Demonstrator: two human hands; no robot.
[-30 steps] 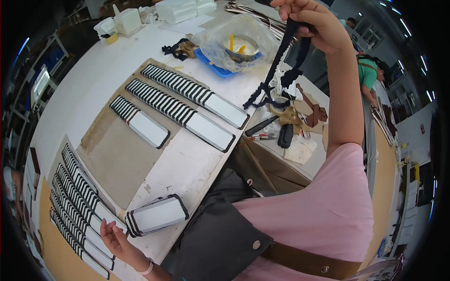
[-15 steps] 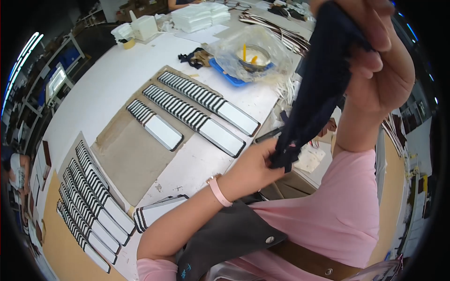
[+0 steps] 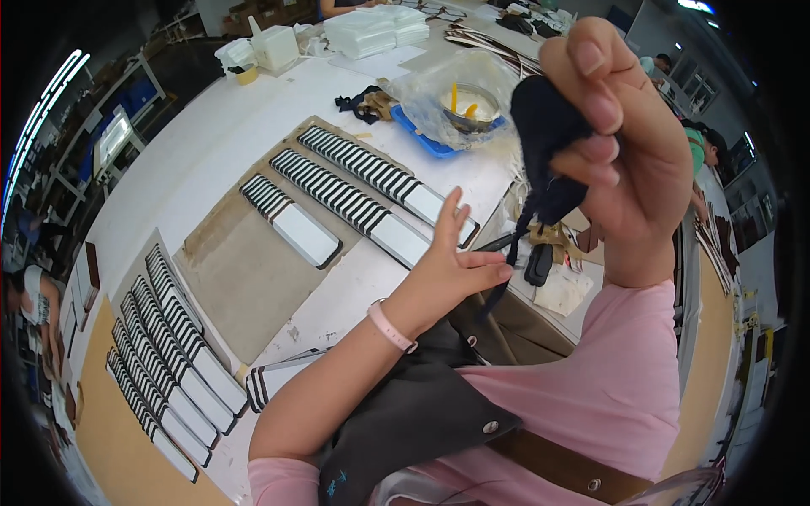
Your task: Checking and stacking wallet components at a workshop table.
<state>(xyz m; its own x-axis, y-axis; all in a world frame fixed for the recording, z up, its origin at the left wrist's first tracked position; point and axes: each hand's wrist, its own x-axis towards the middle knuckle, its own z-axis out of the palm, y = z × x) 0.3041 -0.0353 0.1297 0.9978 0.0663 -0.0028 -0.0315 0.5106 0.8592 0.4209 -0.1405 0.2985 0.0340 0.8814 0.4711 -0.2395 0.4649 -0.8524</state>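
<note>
A dark navy cloth [image 3: 548, 139] hangs from my raised right hand [image 3: 633, 135], whose fingers are closed around its upper part. The lower end of the cloth narrows to a thin strip that dangles beside my left thumb. My left hand [image 3: 451, 274] is open, its fingers spread, and whether the thumb touches the strip is hard to tell. Just beyond that hand lie overlapped rows of white strips with dark edges [image 3: 354, 198], resting on a grey-brown board [image 3: 232, 278]. A pink band circles my left wrist.
At the left edge of the white table [image 3: 177, 143] are more rows of white strips [image 3: 173, 371]. Farther back stand a blue tray [image 3: 422, 135] with a metal bowl in clear plastic, a white container [image 3: 276, 49] and stacked white sheets [image 3: 380, 29]. Other people work around the room.
My left hand has let go of the cloth's lower end and its fingers have spread. The cloth, stretched between both hands before, now hangs bunched from my right hand.
</note>
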